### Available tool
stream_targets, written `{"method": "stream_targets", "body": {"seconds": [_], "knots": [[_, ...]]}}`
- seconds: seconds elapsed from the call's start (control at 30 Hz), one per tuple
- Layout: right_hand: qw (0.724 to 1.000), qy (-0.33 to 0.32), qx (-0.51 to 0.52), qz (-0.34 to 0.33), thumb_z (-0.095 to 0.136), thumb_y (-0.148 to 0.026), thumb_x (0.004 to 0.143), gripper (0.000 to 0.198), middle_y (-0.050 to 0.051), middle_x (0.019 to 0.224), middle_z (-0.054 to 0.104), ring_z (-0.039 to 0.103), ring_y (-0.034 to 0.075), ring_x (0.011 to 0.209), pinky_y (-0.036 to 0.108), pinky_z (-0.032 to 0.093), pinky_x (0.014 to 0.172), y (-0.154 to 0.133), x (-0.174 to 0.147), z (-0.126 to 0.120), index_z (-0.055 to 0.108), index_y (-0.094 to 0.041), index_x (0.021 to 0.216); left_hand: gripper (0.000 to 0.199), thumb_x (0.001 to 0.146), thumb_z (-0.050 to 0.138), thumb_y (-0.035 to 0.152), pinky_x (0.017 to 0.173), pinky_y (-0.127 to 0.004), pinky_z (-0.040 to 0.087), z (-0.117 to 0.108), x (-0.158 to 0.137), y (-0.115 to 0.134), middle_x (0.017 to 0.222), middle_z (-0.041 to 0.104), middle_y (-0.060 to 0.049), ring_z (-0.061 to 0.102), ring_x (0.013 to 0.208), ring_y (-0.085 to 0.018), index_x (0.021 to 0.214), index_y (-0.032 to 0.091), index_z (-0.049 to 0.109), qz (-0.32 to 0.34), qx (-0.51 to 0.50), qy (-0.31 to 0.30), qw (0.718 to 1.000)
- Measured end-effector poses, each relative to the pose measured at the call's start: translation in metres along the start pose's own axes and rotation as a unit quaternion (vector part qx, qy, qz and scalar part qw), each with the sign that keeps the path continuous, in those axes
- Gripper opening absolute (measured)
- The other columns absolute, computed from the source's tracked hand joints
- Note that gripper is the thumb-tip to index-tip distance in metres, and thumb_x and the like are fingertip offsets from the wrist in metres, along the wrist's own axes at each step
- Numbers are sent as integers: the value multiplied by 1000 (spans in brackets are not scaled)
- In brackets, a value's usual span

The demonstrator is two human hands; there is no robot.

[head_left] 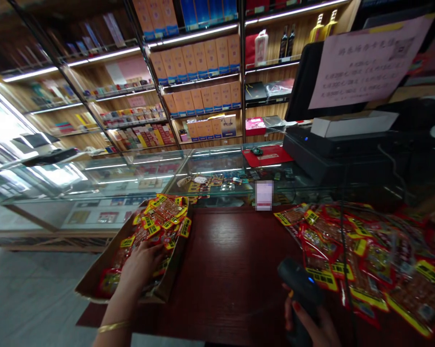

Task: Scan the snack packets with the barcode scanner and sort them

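My left hand (140, 264) reaches into a shallow cardboard box (174, 273) on the left of the dark wooden table. Its fingers lie spread on the red and yellow snack packets (166, 212) heaped inside; the fingertips are partly hidden among them. Near the front edge, my right hand (309, 320) is closed around the grip of a black barcode scanner (299, 282) with a blue light lit on top. More snack packets of the same kind (354, 246) lie in a loose pile to the right of the scanner.
A glass display counter (213, 161) runs behind the table (224, 270). On it sit a red mat (287, 155) and a monitor (304, 82) with a paper sign (365, 62). A thin cable (343, 231) hangs in front of the right pile. Stocked shelves (203, 74) line the wall.
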State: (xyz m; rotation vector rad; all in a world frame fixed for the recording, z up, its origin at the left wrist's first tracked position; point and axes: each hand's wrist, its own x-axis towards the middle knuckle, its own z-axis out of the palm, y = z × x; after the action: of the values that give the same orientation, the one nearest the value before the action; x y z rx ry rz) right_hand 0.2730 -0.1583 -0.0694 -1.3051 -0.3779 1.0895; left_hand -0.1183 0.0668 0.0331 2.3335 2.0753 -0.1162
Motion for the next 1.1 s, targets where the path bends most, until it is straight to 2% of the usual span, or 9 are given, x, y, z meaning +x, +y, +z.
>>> {"method": "stream_targets", "body": {"seconds": [0.13,0.23,0.4,0.47,0.57,0.67,0.73,0.93,1.1], "knots": [[1000,-5,3,-24,89,-67,68,57,-3,59,72,62,14,48,26,52,52,3,-1,2,75,-20,98,40,98,47,33,105,-45,51,-6,-8,-5,136,70,-12,66,124,-34,117,30,82,-7,23,37,999],[999,-33,1,-15,88,-65,71,53,-2,62,74,64,13,49,26,53,53,6,6,-4,75,-20,97,40,97,47,35,108,-51,50,-29,-27,-10,142,68,-12,63,129,-37,114,27,83,-20,4,142,990],[998,-55,-8,-9,90,-60,70,51,0,61,74,66,15,48,26,53,50,13,15,-12,77,-20,99,47,98,47,51,82,-41,59,-72,-42,40,101,81,-9,74,93,-32,122,23,76,-69,-207,281,934],[999,-28,0,-19,91,-60,68,54,-1,59,73,63,14,45,24,51,46,14,14,-9,77,-20,100,43,96,51,49,79,-33,57,-69,-27,87,98,82,-6,74,88,-26,116,21,77,14,-341,242,909],[1000,0,9,-22,92,-64,64,56,-1,58,72,62,14,44,25,51,47,7,7,1,77,-20,95,40,94,54,41,78,-28,56,-35,11,161,98,82,-8,73,87,-22,113,16,78,139,-528,68,835],[999,21,12,-21,91,-66,64,56,-2,59,72,62,14,47,25,51,49,-3,-1,10,78,-21,94,38,87,57,29,71,-27,55,11,41,212,93,82,-8,73,78,-20,115,12,77,147,-633,-113,752],[999,22,19,-16,93,-65,63,57,-2,59,71,62,12,48,23,50,49,-8,-4,13,79,-21,96,44,79,59,18,73,-28,57,36,50,224,99,82,-7,75,80,-19,120,13,76,137,-660,-164,720],[1000,-2,10,-23,91,-63,68,55,-3,60,70,61,11,48,21,50,50,-9,-4,12,79,-21,101,54,73,59,5,103,-35,54,67,52,212,122,79,-8,73,112,-23,124,16,74,190,-668,-99,712],[999,19,-40,-17,89,-69,63,56,-3,53,67,58,12,45,23,48,47,-5,-1,13,74,-20,83,39,87,57,10,102,-37,53,61,52,206,120,79,-8,72,111,-23,118,22,77,214,-552,57,804]]}}
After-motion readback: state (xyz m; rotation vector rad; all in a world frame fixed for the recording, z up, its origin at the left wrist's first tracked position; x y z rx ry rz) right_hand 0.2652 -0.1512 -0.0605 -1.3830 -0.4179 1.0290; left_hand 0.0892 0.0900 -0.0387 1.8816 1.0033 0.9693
